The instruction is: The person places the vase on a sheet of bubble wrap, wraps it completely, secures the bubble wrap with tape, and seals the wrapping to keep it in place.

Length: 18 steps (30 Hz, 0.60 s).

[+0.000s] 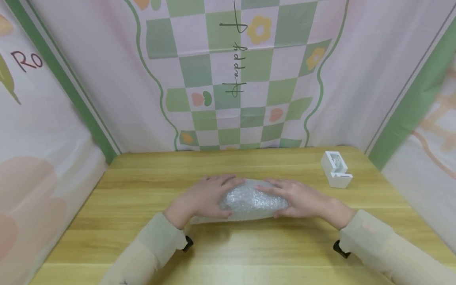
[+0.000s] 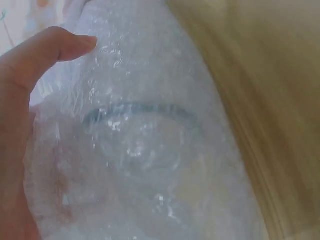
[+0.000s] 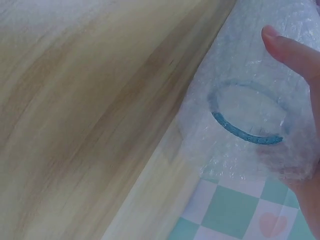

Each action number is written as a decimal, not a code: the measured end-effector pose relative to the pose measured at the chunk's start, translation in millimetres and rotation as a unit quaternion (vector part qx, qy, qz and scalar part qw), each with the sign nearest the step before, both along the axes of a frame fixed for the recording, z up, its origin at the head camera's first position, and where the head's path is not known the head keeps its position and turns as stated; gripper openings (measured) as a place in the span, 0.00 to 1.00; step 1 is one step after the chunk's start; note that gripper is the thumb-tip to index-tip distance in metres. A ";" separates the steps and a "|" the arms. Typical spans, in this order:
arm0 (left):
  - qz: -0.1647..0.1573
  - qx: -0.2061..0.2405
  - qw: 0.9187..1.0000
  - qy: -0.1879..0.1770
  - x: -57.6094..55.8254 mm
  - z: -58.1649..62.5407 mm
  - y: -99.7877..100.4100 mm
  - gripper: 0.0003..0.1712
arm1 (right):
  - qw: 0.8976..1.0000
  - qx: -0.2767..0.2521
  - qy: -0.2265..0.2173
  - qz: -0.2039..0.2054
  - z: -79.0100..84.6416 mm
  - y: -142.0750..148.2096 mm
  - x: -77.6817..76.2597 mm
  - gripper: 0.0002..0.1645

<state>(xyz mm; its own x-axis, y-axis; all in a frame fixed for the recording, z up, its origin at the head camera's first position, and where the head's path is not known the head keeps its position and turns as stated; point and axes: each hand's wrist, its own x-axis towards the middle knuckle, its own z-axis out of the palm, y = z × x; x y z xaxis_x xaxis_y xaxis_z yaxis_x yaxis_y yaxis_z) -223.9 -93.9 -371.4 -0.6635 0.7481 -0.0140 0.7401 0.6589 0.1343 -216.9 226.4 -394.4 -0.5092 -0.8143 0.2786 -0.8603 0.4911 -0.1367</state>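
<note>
A bundle of clear bubble wrap lies lengthwise across the wooden table in front of me. Inside it, a rounded thing with a teal ring shows through the wrap at the right end. A similar dark teal band shows faintly in the left wrist view. My left hand grips the bundle's left end, thumb on the near side and fingers over the top. From the right, my right hand holds the other end in the same way. The wrap hides what kind of thing is inside.
A white tape dispenser with a roll of clear tape stands at the back right of the wooden table. Behind the table hangs a green-and-white checkered cloth, with printed cloth at both sides as well.
</note>
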 end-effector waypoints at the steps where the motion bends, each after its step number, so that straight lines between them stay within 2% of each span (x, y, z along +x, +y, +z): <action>1: 0.001 0.000 1.000 0.007 1.4 -0.8 0.4 0.59 | 1.000 0.000 0.001 0.000 0.2 0.0 0.0 0.56; 5: -0.001 0.008 1.000 0.013 4.5 -3.9 0.6 0.69 | 1.000 0.004 0.005 -0.001 0.3 -0.1 -1.1 0.57; 9: -0.014 0.025 1.000 0.008 3.3 -5.3 -1.0 0.67 | 1.000 0.008 -0.009 0.004 1.9 -0.9 -3.4 0.57; 18: -0.035 0.063 0.995 -0.068 -6.8 -6.8 -8.0 0.64 | 0.993 0.010 -0.120 0.007 12.3 -2.0 -14.2 0.57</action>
